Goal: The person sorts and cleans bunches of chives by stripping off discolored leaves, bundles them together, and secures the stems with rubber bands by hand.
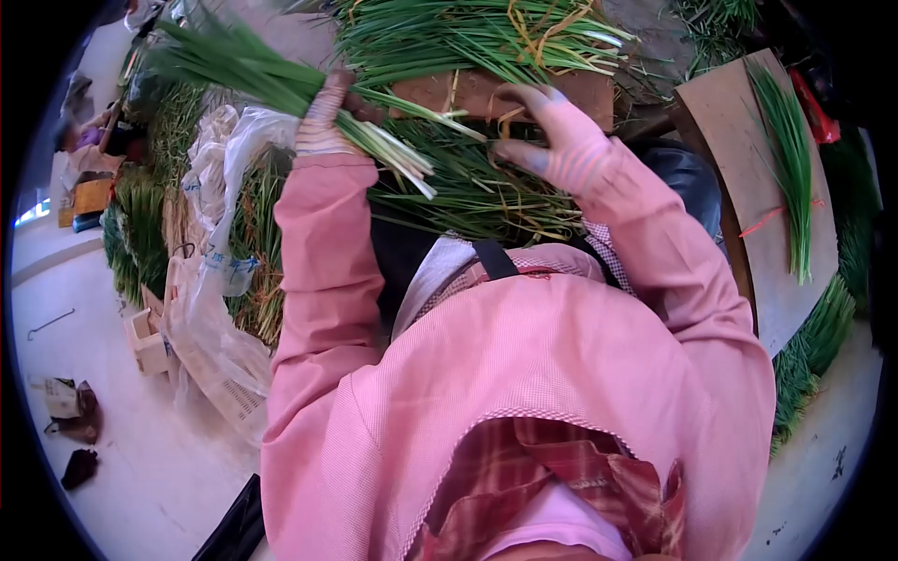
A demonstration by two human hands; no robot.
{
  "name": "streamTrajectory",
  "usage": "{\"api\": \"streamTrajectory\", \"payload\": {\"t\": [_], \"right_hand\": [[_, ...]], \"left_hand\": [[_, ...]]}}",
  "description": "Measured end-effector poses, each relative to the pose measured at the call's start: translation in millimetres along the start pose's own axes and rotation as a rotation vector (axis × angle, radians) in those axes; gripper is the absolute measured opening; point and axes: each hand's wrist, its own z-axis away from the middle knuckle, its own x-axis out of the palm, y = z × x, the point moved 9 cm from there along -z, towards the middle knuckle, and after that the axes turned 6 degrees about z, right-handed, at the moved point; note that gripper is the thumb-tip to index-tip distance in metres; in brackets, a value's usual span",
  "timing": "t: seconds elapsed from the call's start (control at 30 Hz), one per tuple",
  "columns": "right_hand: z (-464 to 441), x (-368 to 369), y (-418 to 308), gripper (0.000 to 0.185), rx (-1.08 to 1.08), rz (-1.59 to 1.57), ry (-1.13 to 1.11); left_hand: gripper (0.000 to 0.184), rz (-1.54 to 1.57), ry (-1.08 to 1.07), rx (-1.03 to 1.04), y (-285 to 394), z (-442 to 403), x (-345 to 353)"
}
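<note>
"Head view: what did the left hand (329,112) hold?"

"A bunch of green stalks (253,70), fingers closed round it, its pale ends near the left end of the brown board (591,95). The leaf tips blurred away."

"And the right hand (566,136)?"

"Thumb and fingers stood wide apart by the board's near edge; perhaps they touched a yellow strand (503,122), though blur hid that."

"Beyond?"

"A stalk pile (449,42) covered the far edge, cut off above."

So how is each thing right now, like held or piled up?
Left hand, closed around the held chives
Held chives, tilted, white ends lowest
Right hand, curved, fingers apart
Chives at top, piled
Chives at right, lying on a board
Plastic bag, crumpled
</note>
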Motion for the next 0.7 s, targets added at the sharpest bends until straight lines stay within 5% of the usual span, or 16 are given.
{"api": "streamTrajectory", "payload": {"t": [0.1, 0.17, 0.23, 0.3, 0.47, 0.5, 0.57, 0.63, 0.7], "right_hand": [[-23, 32, -9, 0.037, -0.027, -0.473, -0.267], [-9, 51, 3, 0.025, 0.207, -0.446, -0.473], [-8, 39, -15, 0.022, -0.132, -0.18, -0.263], [11, 52, -21, 0.02, -0.186, 0.008, -0.399], [106, 78, 41, 0.039, 0.167, 0.261, -1.061], [93, 59, 40, 0.043, 0.221, 0.198, -0.942], [56, 31, 44, 0.048, 0.228, -0.02, -0.499], [27, 18, 29, 0.049, 0.067, -0.336, -0.176], [36, 54, 31, 0.043, 0.5, -0.797, -0.411]], "left_hand": [[0.02, 0.052, -0.108, -0.087, -27, 13, 26], [0.021, -0.021, -0.096, -0.102, -33, 17, 28], [0.021, -0.018, -0.105, -0.129, -38, 8, 18], [0.02, -0.012, 0.045, 0.004, -26, -5, -6], [0.019, 0.116, 0.032, -0.016, 26, -10, -21], [0.018, 0.144, -0.07, -0.053, 26, -4, -12], [0.015, 0.015, 0.081, -0.061, 14, 0, -12], [0.016, 0.13, -0.03, -0.157, -18, 0, 3], [0.023, 0.097, -0.083, -0.144, -46, 6, 20]]}}
